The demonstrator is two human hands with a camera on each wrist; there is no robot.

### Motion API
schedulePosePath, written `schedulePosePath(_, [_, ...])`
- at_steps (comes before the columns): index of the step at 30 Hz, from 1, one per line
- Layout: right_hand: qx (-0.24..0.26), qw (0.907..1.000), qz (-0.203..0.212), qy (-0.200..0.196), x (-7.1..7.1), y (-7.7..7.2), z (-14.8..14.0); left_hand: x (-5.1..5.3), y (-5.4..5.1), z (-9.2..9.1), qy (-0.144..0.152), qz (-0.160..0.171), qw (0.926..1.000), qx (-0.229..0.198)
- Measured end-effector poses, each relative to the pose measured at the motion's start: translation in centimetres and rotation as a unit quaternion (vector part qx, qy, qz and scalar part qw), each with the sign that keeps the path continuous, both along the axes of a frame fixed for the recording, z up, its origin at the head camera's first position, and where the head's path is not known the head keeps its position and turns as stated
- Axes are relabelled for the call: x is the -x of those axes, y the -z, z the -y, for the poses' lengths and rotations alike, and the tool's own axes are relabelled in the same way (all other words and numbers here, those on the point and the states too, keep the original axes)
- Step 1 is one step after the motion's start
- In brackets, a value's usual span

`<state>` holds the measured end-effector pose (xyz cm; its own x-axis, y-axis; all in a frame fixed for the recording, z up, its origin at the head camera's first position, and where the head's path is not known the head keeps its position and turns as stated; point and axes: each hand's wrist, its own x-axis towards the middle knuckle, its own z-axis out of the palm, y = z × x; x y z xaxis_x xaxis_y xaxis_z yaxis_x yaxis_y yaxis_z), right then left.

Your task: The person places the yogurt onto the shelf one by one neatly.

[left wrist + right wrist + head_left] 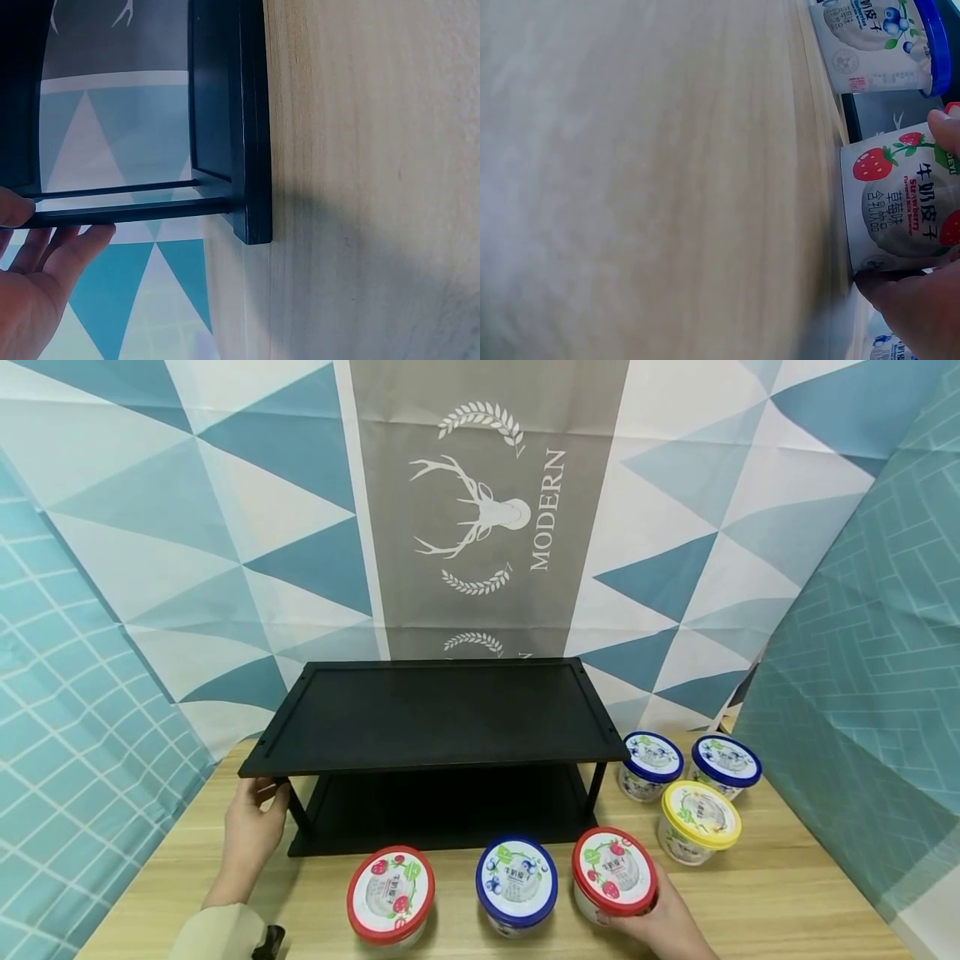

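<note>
A black two-tier rack (442, 718) stands on the table. My left hand (253, 828) grips its front left post, with thumb and fingertips on opposite sides of the post (142, 212) in the left wrist view. At the front right, my right hand (666, 917) holds a red-lidded strawberry cup (613, 870) by its side; the right wrist view shows the cup's printed wall (900, 202) between thumb and fingers. To its left are a blue-lidded blueberry cup (517, 882) and another red-lidded strawberry cup (391, 894), both upright before the rack.
Right of the rack stand two more blue-lidded cups, one nearer the rack (651, 764) and one farther right (726, 763). A yellow-lidded cup (701, 821) is in front of them. Patterned cloth (480, 510) hangs behind the wooden table (795, 893).
</note>
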<state>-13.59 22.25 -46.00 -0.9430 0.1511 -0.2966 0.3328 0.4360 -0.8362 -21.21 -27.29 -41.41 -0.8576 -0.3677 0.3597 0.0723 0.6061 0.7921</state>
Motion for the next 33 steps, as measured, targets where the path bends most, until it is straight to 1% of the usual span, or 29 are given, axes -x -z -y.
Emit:
schedulePosePath(4, [-0.001, 1.0000, 0.006, 0.006, -0.1, 0.1, -0.1, 0.0, 0.1, -0.1, -0.001, 0.004, 0.9999, 0.010])
schedulePosePath(7, [-0.002, 1.0000, 0.000, 0.008, -0.2, 0.0, -0.3, -0.1, 0.0, 0.0, 0.004, 0.010, 0.9999, 0.004])
schedulePosePath(11, [0.001, 0.9994, -0.036, 0.001, -0.4, -0.5, -0.7, -0.3, 0.0, 0.0, 0.010, 0.012, 0.9999, -0.005])
schedulePosePath(13, [0.000, 0.9986, -0.054, -0.002, -0.4, -0.9, -0.9, -0.3, 0.0, 0.0, 0.010, 0.012, 0.9999, -0.001])
schedulePosePath(15, [-0.007, 0.9980, -0.062, -0.006, -0.5, -1.3, -1.0, -0.4, 0.0, 0.0, 0.009, 0.012, 0.9999, 0.004])
schedulePosePath(20, [-0.011, 0.9982, -0.058, -0.010, -0.4, -2.3, -1.3, -0.4, 0.0, 0.0, 0.005, 0.020, 0.9997, 0.009])
schedulePosePath(26, [-0.023, 0.9975, -0.066, -0.016, -0.2, -3.5, -1.7, -0.4, -0.3, 0.0, 0.014, 0.017, 0.9998, -0.002])
schedulePosePath(33, [-0.032, 0.9976, -0.057, -0.020, -0.1, -4.5, -2.0, -0.3, -0.5, 0.1, 0.017, 0.021, 0.9996, 0.008])
